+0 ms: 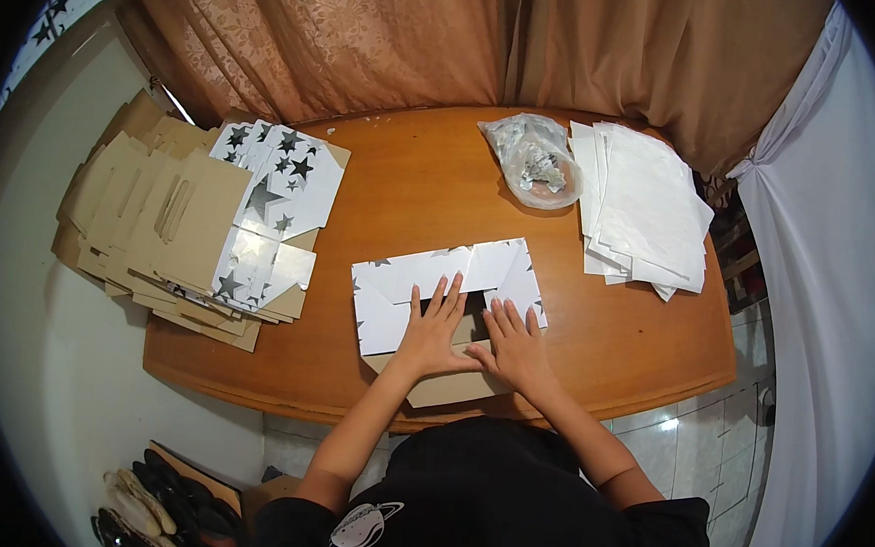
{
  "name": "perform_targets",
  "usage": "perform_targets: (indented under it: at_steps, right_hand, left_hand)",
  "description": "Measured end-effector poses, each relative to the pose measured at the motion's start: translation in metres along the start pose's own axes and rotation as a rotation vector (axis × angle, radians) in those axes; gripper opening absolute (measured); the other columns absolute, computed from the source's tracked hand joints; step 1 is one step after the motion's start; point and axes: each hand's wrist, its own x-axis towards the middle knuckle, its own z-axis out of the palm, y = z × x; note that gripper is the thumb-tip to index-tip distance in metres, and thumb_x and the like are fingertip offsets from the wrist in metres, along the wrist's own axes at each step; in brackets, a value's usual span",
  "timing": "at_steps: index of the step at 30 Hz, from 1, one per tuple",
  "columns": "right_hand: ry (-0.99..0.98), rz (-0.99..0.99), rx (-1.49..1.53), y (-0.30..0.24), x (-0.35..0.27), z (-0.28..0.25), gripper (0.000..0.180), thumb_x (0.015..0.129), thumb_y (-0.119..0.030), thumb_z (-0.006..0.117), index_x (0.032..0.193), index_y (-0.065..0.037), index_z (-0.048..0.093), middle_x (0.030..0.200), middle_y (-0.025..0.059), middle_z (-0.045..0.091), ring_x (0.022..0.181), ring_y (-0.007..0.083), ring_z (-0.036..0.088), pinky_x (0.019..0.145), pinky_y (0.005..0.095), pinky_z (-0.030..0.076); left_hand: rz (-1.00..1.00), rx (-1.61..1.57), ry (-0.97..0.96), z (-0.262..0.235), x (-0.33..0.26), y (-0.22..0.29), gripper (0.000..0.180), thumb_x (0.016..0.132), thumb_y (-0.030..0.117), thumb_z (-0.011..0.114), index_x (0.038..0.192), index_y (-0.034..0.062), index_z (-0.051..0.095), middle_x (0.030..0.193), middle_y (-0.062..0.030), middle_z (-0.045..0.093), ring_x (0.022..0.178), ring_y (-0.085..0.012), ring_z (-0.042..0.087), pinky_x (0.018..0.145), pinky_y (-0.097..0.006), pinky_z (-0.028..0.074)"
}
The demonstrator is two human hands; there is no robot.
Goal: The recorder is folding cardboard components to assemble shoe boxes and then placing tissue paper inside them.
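A cardboard box (pixel 380 310), white with dark stars on its outer faces and plain brown on a flap (pixel 451 388), lies at the near middle of the table. My left hand (pixel 434 328) rests flat on it with fingers spread. Beside it, my right hand (pixel 515 346) also presses flat on the box, its fingers stretched out. The two thumbs come close together over the near side. Between the hands a dark gap shows into the inside of the box. Neither hand grasps anything.
Flattened brown and star-printed cardboard pieces (pixel 186 208) are piled at the table's left. A clear plastic bag (pixel 539 164) with crumpled silvery bits lies at the back right, beside stacked white sheets (pixel 652 201). Shoes (pixel 173 503) stand below left; brown curtains (pixel 372 39) hang behind the table (pixel 404 161).
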Motion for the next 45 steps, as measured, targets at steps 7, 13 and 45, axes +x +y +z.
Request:
perform_targets:
  at_steps: [7, 13, 45]
  right_hand:
    - [0.053, -0.090, 0.142, 0.011, -0.021, 0.001, 0.058, 0.087, -0.047, 0.043, 0.127, -0.006, 0.045, 0.138, 0.0143, 0.033, 0.130, 0.0305, 0.027, 0.104, 0.0521, 0.016]
    - [0.039, -0.135, 0.222, 0.016, -0.034, -0.020, 0.045, 0.086, -0.035, 0.050, 0.125, -0.012, 0.048, 0.139, 0.0136, 0.032, 0.130, 0.0354, 0.024, 0.103, 0.0587, 0.011]
    - [0.617, -0.037, 0.736, 0.047, -0.013, 0.029, 0.014, 0.080, -0.016, 0.060, 0.073, -0.004, 0.061, 0.098, 0.0081, 0.062, 0.106, 0.0275, 0.055, 0.103, 0.0489, 0.023]
  left_hand:
    - [0.067, 0.010, 0.049, -0.007, -0.007, 0.007, 0.116, 0.054, 0.079, 0.053, 0.129, -0.0068, 0.035, 0.146, -0.0154, 0.015, 0.135, -0.0306, 0.009, 0.102, -0.060, 0.001]
    - [0.137, -0.013, 0.031, -0.017, -0.015, 0.005, 0.111, 0.058, 0.078, 0.052, 0.129, -0.0060, 0.036, 0.145, -0.0140, 0.018, 0.134, -0.0311, 0.015, 0.102, -0.060, 0.003]
    - [-0.118, -0.251, 0.449, -0.023, -0.081, -0.055, 0.057, 0.063, 0.039, 0.076, 0.107, 0.0076, 0.058, 0.096, -0.0086, 0.065, 0.088, -0.0202, 0.062, 0.102, -0.046, 0.023]
